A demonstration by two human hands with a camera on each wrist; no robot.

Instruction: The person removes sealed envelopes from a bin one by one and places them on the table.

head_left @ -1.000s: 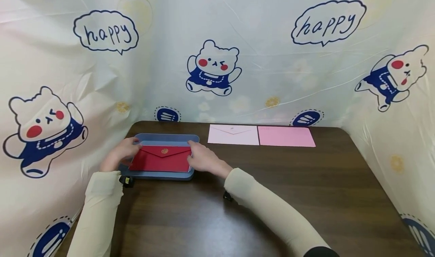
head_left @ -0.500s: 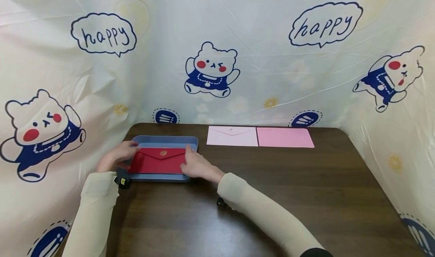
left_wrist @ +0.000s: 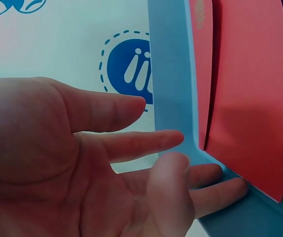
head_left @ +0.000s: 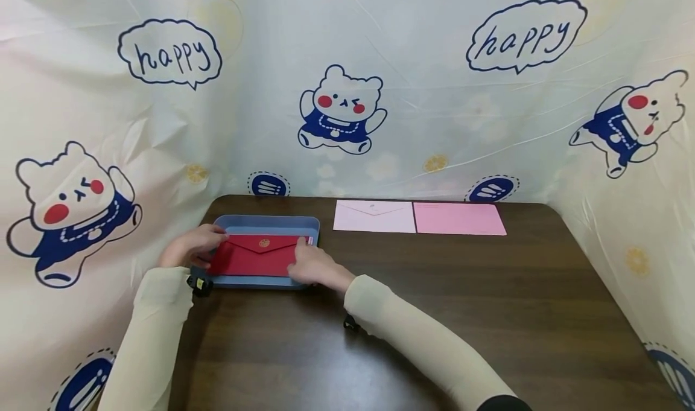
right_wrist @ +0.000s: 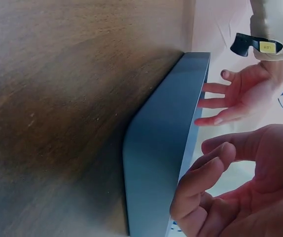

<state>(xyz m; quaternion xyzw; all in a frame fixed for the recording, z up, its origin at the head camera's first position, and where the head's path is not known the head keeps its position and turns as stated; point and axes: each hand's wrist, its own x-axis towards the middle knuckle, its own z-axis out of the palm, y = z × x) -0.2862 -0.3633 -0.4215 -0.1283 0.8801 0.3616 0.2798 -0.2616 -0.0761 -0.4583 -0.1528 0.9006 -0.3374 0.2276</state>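
Note:
A red envelope [head_left: 252, 260] with a gold emblem on its flap lies in a blue tray [head_left: 266, 221] at the left back of the table. My left hand [head_left: 196, 245] reaches over the tray's left side; the left wrist view shows its fingers [left_wrist: 225, 195] extended, tips right at the envelope's short end. My right hand [head_left: 320, 266] overlaps the envelope's right end. In the right wrist view its fingers [right_wrist: 200, 182] are loosely bent near the thumb above the tray wall [right_wrist: 161, 143], with nothing seen between them. A thin pale edge shows past the red envelope's right end.
A pale pink envelope [head_left: 373, 216] and a brighter pink flat sheet or envelope [head_left: 458, 219] lie side by side at the table's back edge. A patterned curtain [head_left: 423, 85] hangs behind and at both sides of the brown table [head_left: 412, 314].
My right hand has shifted slightly left from the red envelope's right edge to over its end, where a pale edge now shows. The left hand stays at the tray's left side.

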